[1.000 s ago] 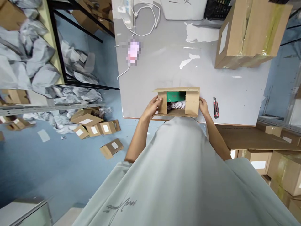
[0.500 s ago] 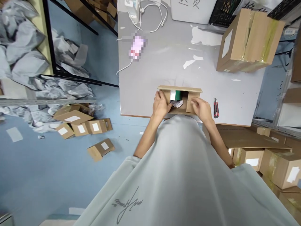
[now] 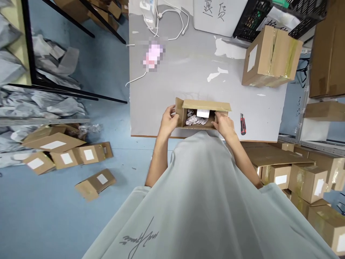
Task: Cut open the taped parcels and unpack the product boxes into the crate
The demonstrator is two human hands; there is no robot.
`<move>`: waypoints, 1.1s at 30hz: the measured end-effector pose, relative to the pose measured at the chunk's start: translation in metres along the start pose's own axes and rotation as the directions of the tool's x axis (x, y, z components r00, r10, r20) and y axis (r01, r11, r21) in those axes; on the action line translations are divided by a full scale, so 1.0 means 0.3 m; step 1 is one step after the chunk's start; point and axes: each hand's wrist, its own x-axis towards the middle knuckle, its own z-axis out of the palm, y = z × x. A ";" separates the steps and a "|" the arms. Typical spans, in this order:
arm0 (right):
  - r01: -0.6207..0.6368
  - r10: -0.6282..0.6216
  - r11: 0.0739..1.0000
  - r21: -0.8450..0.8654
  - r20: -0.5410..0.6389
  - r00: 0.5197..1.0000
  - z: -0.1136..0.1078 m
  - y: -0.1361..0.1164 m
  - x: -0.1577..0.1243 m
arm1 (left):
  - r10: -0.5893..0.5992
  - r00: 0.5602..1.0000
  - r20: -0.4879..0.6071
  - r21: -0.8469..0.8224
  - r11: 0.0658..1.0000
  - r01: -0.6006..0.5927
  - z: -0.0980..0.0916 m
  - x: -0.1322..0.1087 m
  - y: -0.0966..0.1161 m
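A small open cardboard box (image 3: pixel 207 105) sits at the table's near edge, its back flap raised. My left hand (image 3: pixel 169 121) grips the left flap, fingers behind it and thumb in front. At the opposite end, my right hand (image 3: pixel 224 125) pinches the right side, its fingertips partly over the opening. Inside lie crumpled whitish strips, perhaps paper (image 3: pixel 194 119), and a small white-faced carton (image 3: pixel 203 113) against the back wall. A red and black utility knife (image 3: pixel 243 124) rests on the table to the right of my right hand.
A taped cardboard box (image 3: pixel 272 57) stands at the table's (image 3: pixel 172 82) back right, near a black crate (image 3: pixel 249 21). White cables (image 3: pixel 179 16) and a blurred pink item (image 3: pixel 153 55) lie back left. Boxes (image 3: pixel 95 183) are on the left floor; more (image 3: pixel 304 181) are stacked right.
My left hand has moved outward with the left flap, which now stands open. The opening shows more of the crumpled strips, and the carton's green side no longer shows. The view has shifted.
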 end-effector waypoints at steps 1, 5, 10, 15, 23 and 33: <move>0.008 -0.008 1.000 -0.002 -0.013 1.000 0.000 -0.005 0.003 | -0.003 1.000 0.007 -0.014 1.000 0.003 -0.003 0.000 -0.004; 0.087 -0.088 0.996 -0.017 -0.099 0.991 0.005 -0.042 0.042 | 0.059 0.998 0.030 0.072 0.996 -0.061 0.004 -0.030 0.021; 0.189 -0.192 0.981 -0.035 -0.179 0.965 0.018 -0.079 0.119 | 0.397 0.908 0.132 0.335 0.845 -0.418 0.029 -0.068 0.150; 0.231 -0.239 0.970 -0.073 -0.153 0.959 0.049 -0.096 0.145 | 0.441 0.850 0.288 0.406 0.748 -0.526 0.068 -0.001 0.224; 0.171 -0.177 0.976 -0.135 -0.034 0.984 0.072 -0.163 0.125 | 0.458 0.842 0.284 0.382 0.752 -0.537 0.088 0.080 0.208; 0.209 -0.216 0.961 -0.180 -0.021 0.976 -0.023 -0.207 0.141 | 0.501 0.853 0.149 0.363 0.775 -0.518 0.119 0.062 0.246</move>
